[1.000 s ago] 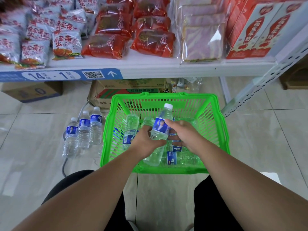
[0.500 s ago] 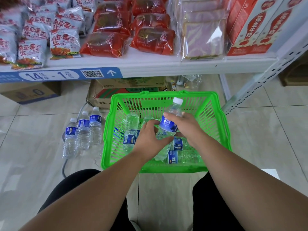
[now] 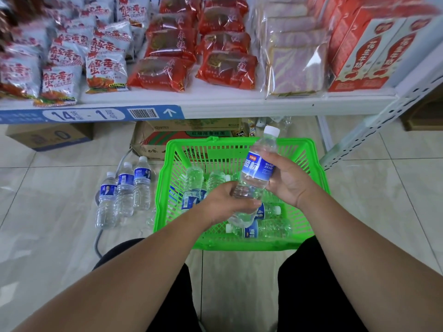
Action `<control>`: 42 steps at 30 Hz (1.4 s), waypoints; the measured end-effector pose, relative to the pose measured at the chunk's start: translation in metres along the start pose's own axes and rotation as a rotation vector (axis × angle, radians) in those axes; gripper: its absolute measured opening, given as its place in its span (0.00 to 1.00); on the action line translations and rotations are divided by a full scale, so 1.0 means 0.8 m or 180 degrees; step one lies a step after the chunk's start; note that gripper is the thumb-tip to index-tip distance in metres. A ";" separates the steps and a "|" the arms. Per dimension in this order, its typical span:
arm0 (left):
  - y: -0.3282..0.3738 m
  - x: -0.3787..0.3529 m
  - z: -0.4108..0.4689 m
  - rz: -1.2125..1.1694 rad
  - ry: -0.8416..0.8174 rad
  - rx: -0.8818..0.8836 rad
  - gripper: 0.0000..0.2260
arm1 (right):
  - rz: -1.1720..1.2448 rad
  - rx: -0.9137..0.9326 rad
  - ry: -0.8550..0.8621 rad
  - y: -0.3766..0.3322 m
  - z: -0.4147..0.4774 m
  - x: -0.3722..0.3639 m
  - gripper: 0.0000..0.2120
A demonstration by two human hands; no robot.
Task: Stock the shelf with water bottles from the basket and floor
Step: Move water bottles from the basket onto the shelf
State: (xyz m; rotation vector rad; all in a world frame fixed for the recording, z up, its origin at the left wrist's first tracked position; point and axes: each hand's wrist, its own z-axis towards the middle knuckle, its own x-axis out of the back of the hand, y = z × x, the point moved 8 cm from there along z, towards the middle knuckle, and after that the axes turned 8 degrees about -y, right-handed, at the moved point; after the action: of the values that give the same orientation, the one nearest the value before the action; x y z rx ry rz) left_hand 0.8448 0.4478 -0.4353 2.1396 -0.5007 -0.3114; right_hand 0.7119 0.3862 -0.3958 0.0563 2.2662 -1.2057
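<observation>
I have one clear plastic water bottle with a blue label and white cap up above the green slatted plastic basket, tilted with its cap toward the white metal shelf. My right hand is wrapped around the labelled middle, and my left hand cups and pinches the lower body near the base. It looks full, so I judge it fairly heavy for its size, with thin walls that would dent under a hard squeeze and a smooth skin that could slip. The label band looks like the firmest, least slick place to hold, so that is where I would carry it one-handed. More bottles lie in the basket, and three upright bottles stand on the tiled floor just beside its left wall.
</observation>
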 end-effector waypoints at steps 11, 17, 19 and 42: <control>0.241 -0.030 -0.187 0.0666 0.0835 0.0023 0.28 | -0.0199 0.0014 0.0230 -0.212 -0.144 -0.145 0.32; 0.388 -0.052 -0.319 0.0614 0.0612 -0.0011 0.31 | 0.0142 0.0062 -0.0058 -0.342 -0.256 -0.256 0.18; 0.432 -0.054 -0.360 0.0660 0.0635 -0.0063 0.32 | 0.0165 0.0081 -0.0059 -0.378 -0.290 -0.289 0.18; 0.775 0.007 -0.573 0.1098 0.1256 -0.1613 0.24 | -0.1524 0.1402 0.0411 -0.700 -0.418 -0.528 0.31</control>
State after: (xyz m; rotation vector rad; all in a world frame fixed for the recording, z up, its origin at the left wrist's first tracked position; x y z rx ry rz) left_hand 0.8848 0.4500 0.3345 1.5353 -0.4863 0.1658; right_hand 0.7498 0.4056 0.3799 -0.2635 2.1414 -1.9886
